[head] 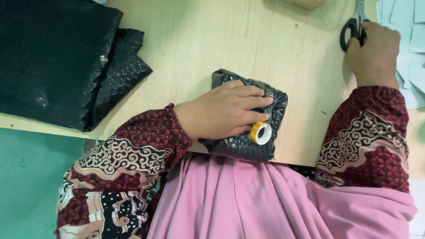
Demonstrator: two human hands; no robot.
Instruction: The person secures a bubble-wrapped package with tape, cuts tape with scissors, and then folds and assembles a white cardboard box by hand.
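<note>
My left hand lies flat on a small parcel wrapped in black bubble wrap at the near edge of the wooden table. A small roll of tape with a white core sits under my thumb on the parcel's near right corner. My right hand is at the far right of the table, its fingers closed on the black handles of a pair of scissors, whose blades point away from me.
A pile of folded black bubble wrap covers the table's left part. Pale blue paper pieces lie at the far right edge. A wooden block shows at the top edge. Pink cloth covers my lap.
</note>
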